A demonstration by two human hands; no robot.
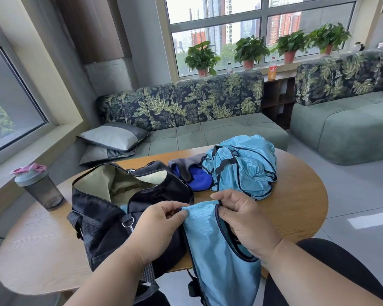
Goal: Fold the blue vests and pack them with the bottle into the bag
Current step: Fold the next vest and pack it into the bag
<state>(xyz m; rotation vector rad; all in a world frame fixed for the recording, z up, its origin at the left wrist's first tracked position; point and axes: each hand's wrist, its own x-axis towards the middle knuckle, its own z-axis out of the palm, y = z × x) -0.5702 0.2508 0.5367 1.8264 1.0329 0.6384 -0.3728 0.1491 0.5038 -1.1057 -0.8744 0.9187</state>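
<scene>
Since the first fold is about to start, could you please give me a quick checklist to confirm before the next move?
1. Left hand pinches the top edge of the light blue mesh vest with dark trim: ok.
2. Right hand pinches the same vest's shoulder strap: ok.
3. Vest laid flat for folding: not ok, it hangs off the edge of the round wooden table.
4. Black duffel bag with beige lining unzipped and open: ok.
5. Grey shaker bottle with pink lid upright on the table, outside the bag: ok.
6. Remaining crumpled pile of light blue vests folded: not ok.
</scene>
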